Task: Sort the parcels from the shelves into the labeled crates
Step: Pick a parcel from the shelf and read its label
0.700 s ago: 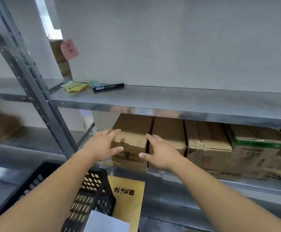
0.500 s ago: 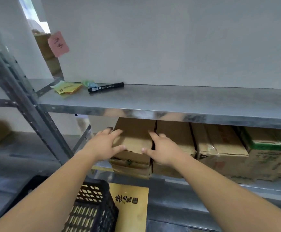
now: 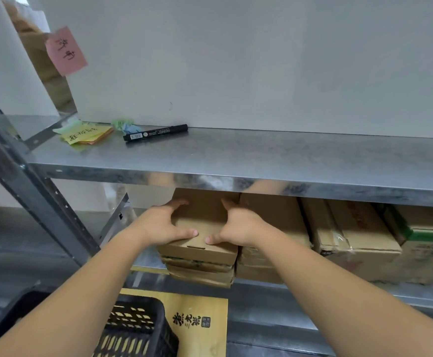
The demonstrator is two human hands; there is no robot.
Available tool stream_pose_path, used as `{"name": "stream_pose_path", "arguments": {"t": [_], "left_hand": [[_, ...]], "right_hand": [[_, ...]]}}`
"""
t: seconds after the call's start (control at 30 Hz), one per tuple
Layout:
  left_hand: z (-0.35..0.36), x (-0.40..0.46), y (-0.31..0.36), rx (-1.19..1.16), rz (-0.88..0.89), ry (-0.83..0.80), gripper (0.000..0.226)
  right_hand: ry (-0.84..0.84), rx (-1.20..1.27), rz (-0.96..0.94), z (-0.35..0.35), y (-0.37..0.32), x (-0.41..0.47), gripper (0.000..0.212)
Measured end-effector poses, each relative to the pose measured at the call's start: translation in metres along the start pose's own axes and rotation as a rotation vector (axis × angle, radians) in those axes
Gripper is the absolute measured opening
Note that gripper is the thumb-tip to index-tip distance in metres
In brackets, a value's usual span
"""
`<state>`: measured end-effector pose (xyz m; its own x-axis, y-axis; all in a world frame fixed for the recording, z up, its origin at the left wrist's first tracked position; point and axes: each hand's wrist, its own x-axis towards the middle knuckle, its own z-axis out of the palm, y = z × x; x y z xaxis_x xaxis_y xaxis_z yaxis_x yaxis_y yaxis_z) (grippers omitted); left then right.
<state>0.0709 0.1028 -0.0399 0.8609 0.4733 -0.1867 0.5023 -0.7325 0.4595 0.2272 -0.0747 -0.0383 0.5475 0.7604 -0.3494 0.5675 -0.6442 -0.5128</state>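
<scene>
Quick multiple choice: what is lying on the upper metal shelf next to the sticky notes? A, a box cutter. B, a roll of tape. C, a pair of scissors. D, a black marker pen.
D: a black marker pen lies flat on the upper metal shelf, just right of the sticky notes, while both hands are lower down on a cardboard box.

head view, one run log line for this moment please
phase: grasp | left hand: grips top box left side | right hand: grips its right side | box: on leftmost stack, lower shelf | black crate: below left
</scene>
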Motion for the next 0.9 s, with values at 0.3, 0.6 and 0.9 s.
{"name": "stream_pose_path", "arguments": {"t": [0.3,0.6,0.9], "left_hand": [[0.006,-0.076,0.002,-0.099,-0.104,0.017,0.108],[0.049,-0.172,0.035,-0.269,-0.165,0.269,0.062],[0.096,-0.244,0.124,-0.167,-0.38,0.623,0.141]], "right_hand": [[0.068,0.2,-0.123,0.014,-0.004,-0.045,0.123],[0.155,0.289,-0.289,0.044,0.021,-0.113,0.107],[0.196,0.381,-0.341,0.039,0.075,-0.18,0.152]]}}
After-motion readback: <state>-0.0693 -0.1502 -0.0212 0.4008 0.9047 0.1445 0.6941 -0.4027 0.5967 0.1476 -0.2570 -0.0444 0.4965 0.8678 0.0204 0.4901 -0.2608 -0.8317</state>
